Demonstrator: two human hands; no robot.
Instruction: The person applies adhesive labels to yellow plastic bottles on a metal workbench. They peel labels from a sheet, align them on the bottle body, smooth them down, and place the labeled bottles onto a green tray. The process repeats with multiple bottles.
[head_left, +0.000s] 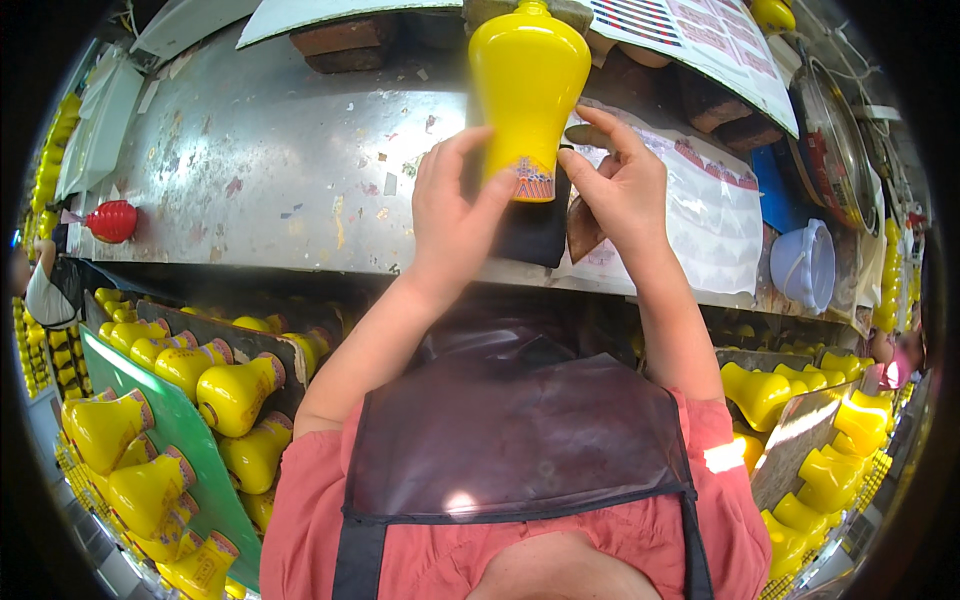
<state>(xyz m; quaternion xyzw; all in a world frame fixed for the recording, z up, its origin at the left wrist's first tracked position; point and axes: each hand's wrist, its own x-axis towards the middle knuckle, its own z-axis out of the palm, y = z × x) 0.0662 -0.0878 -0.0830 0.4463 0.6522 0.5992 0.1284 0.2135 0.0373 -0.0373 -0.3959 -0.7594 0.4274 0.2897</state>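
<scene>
A glossy yellow vase (528, 85) lies with its narrow neck pointing away from me and its foot toward me. Around the foot runs a blue, red and white patterned band (532, 180). My left hand (450, 195) holds the vase from the left, its thumb pressed on that band and its fingers along the side. On the other side, my right hand (622, 180) has thumb and bent forefinger at the vase's right edge. A brown, pointed flat piece (584, 232) shows below the right palm; whether the hand grips it is unclear. Black cloth (530, 240) lies beneath the foot.
Printed pattern sheets (715, 230) cover the metal table (270, 170) on the right, near a pale blue bucket (803, 265). A red ribbed container (111, 221) stands far left. Bricks (345, 42) prop a white board. Several yellow vases (235, 392) fill racks on both sides below.
</scene>
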